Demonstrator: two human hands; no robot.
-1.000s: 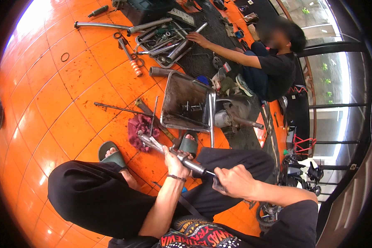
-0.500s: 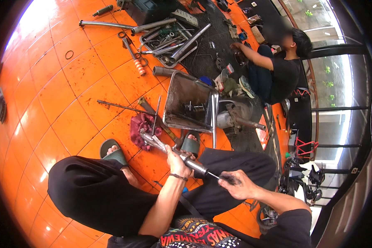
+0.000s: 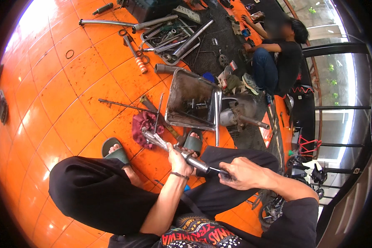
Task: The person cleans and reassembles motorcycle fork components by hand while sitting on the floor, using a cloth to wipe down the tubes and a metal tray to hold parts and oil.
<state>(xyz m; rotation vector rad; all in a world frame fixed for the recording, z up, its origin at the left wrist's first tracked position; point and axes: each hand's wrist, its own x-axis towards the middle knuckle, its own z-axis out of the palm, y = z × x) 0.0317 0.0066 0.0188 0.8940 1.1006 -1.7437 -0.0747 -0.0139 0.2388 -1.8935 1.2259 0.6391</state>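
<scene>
My left hand [image 3: 178, 161] is closed around a silver metal fork-leg assembly [image 3: 196, 164], which slants from upper left to lower right over my lap. My right hand [image 3: 239, 175] is closed on a thin rod [image 3: 214, 169] at the tube's lower right end; the rod's far end is hidden in my grease-blackened fingers. Beneath the upper end of the assembly lies a crumpled maroon rag [image 3: 139, 128] on the orange tiles. A long dark rod [image 3: 115, 103], a hammer-like yellow-handled tool [image 3: 149, 105] and my sandalled feet are beside it.
A grimy metal pan [image 3: 186, 82] stands ahead. Farther up lie a tray of tubes and tools [image 3: 171, 41], an orange-banded part [image 3: 138, 62] and a black mat [image 3: 213, 53]. A co-worker [image 3: 285, 66] squats at the upper right. A motorcycle [image 3: 306, 173] stands at the right.
My right hand moved away from the tube, then back closer, shortening the visible rod. The assembly shifted slightly rightward in view. The co-worker's hand left the tool tray and now reaches farther back.
</scene>
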